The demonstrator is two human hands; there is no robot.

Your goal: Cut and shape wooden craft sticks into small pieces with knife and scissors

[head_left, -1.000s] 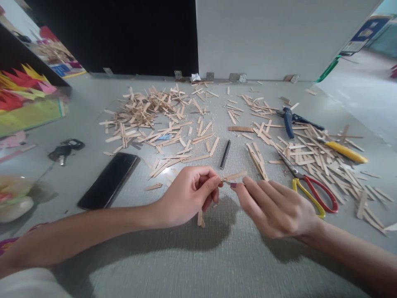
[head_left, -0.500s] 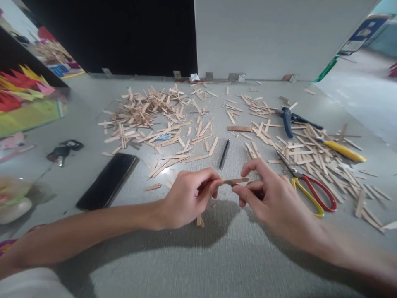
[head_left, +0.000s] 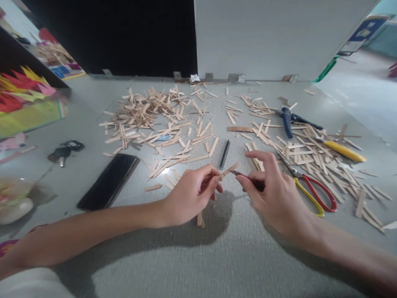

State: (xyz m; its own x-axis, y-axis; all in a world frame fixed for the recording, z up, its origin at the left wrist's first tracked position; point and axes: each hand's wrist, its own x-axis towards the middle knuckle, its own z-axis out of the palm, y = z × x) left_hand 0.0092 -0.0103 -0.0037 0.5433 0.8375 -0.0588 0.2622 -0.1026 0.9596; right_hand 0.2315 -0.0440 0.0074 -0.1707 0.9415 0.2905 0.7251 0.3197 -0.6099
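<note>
Left hand [head_left: 190,194]: raised over the bench [head_left: 173,265], its grip pinching one end of a thin wooden stick [head_left: 232,168] between thumb and fingers.
Right hand [head_left: 273,192]: grip closed around a small dark knife [head_left: 237,172], forefinger lifted away, most of the handle hidden in the hand.
Held stick: between the two hands, above the bench, sloping up and rightward from the left fingertips.
Knife tip: close by the stick; whether they touch, I cannot tell.
Under the left hand: loose stick pieces [head_left: 199,219], partly hidden.
Pen [head_left: 225,154]: dark, lying just beyond the held stick.
Phone [head_left: 108,182]: black, flat, left of the left hand.
Keys [head_left: 63,152]: farther left, past the phone.
Scissors [head_left: 297,178]: beside the right hand, one handle red, the other yellow.
Right heap of sticks [head_left: 328,165]: spread beyond the scissors, a yellow-handled tool [head_left: 345,152] on it.
Blue-handled tool [head_left: 288,123]: at that heap's far side.
Left heap of sticks [head_left: 149,107]: piled thickly beyond the phone.
</note>
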